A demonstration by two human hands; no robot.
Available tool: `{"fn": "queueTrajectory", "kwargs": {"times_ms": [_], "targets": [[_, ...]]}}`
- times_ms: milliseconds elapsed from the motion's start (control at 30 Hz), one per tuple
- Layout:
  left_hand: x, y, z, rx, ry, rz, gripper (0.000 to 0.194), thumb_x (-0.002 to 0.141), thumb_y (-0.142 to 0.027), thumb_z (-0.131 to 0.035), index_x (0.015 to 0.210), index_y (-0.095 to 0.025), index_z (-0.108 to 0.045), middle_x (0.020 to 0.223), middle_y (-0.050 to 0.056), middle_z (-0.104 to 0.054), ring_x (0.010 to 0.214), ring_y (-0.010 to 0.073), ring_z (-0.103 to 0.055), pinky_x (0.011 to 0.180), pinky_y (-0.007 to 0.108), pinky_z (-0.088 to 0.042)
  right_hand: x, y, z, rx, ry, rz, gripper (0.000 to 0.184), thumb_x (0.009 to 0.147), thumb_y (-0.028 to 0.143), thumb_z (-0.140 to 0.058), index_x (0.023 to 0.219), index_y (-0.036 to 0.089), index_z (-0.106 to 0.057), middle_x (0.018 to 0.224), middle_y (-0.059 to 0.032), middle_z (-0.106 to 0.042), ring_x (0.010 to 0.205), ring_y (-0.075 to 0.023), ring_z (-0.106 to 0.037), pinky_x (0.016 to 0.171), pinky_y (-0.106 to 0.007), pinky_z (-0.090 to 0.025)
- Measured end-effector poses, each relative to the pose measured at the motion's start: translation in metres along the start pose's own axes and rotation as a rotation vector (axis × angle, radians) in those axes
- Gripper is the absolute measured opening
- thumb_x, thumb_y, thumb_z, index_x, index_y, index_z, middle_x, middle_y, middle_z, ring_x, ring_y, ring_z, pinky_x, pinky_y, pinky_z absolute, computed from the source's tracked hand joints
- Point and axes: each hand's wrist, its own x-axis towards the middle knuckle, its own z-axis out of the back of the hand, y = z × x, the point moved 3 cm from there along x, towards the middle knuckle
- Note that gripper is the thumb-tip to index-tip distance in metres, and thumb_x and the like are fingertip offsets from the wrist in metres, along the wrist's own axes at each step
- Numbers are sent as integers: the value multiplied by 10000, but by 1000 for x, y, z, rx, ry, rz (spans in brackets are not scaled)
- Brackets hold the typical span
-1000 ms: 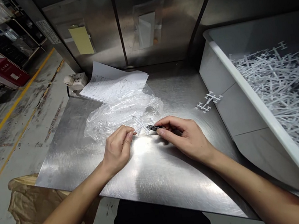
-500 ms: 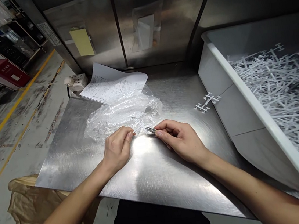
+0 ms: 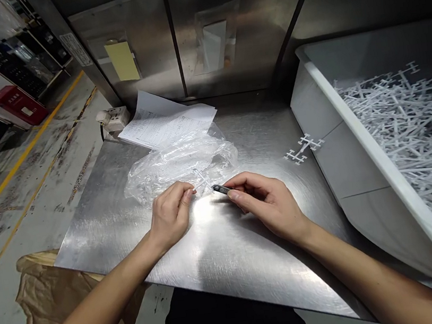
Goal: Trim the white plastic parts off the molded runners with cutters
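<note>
My left hand (image 3: 171,210) pinches one end of a small white plastic sprue (image 3: 203,181) above the metal table. Its branching arms stick out to the right, over the edge of a clear plastic bag (image 3: 172,165). Between the thumb and fingers of my right hand (image 3: 267,200) is a small metal tool, seemingly a nail clipper (image 3: 222,188), with its tip right at the sprue's branches. Whether the tip touches the plastic I cannot tell. Another branched white sprue (image 3: 303,148) lies on the table to the right, by a bin.
A big grey bin (image 3: 361,136) full of white sprues (image 3: 431,148) stands at the right. Printed papers (image 3: 165,118) lie behind the bag, beside a power socket (image 3: 115,118). Brown paper (image 3: 53,292) is on the floor at left. A metal panel (image 3: 144,49) rises behind the table (image 3: 223,268).
The clipper has turned in my right hand and its tip sits slightly away from the sprue's middle. My left hand keeps its pinch. The whole view has shifted slightly.
</note>
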Motion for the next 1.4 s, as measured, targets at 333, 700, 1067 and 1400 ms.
{"fn": "queueTrajectory", "kwargs": {"times_ms": [333, 700, 1067, 1400], "targets": [[-1, -2, -2, 94, -20, -124, 226, 1138, -237, -473, 1012, -201, -658, 902, 40, -742, 816, 181, -702, 741, 313, -489, 0, 1, -1, -88, 6, -6, 203, 1002, 404, -741, 1052, 222, -813, 828, -16, -718, 730, -180, -630, 658, -342, -452], [-2, -3, -6, 328, -40, -291, 198, 1096, -167, -503, 948, -194, -632, 788, 12, -661, 669, 157, -600, 620, 322, -390, 0, -5, -4, -2, -17, -115, 231, 978, 428, -743, 980, 207, -809, 708, 4, -656, 663, -173, -583, 616, -330, -424], [-1, -1, -4, 286, -13, -224, 226, 1096, -190, -490, 917, -199, -626, 789, 17, -672, 676, 161, -612, 642, 323, -391, 2, -3, -5, 52, -26, -122, 250, 962, 434, -751, 981, 190, -804, 604, 35, -592, 568, -148, -530, 563, -314, -400], [0, -20, 2, 213, -63, -398, 254, 1085, -196, -465, 925, -214, -662, 744, 36, -693, 660, 172, -634, 635, 323, -472, 4, -6, 4, 95, -189, -15, 222, 950, 409, -766, 1008, 196, -788, 683, 16, -648, 586, -154, -575, 564, -305, -475]]}}
